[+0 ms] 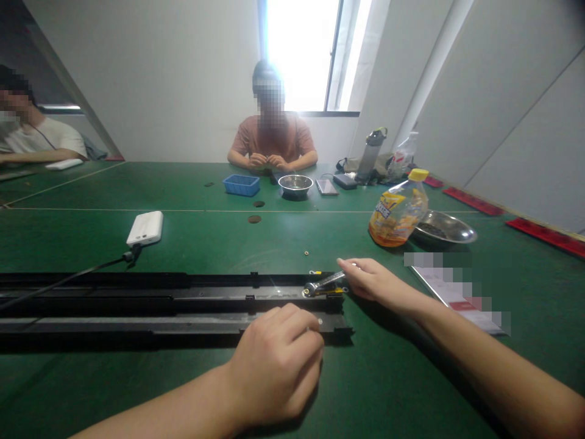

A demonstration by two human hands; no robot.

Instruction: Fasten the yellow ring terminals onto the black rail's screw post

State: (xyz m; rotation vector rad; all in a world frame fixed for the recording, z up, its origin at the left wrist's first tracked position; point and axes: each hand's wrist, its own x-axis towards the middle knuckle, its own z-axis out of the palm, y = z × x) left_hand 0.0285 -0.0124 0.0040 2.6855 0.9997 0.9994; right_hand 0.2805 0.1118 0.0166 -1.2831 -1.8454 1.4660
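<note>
My right hand (368, 279) is closed around the handle of a shiny ratchet wrench (326, 281). The wrench's ring end sits over a small fastener near the right end of the far black rail (205, 292). Beside it, yellow-sleeved wire terminals (315, 272) stick up at the rail's edge. My left hand (278, 366) is curled over the near black rail (183, 323), close to its right end. Its fingertips are hidden, so what they grip, if anything, cannot be made out. A small nut (306, 253) lies on the table beyond the rails.
A white power bank (145, 228) with a black cable lies beyond the rails. At right stand a yellow-capped bottle (397, 213), a metal bowl (457, 230) and a paper sheet (457, 299). Across the green table (192, 244), a person sits behind a blue basket (241, 186) and another bowl (295, 188).
</note>
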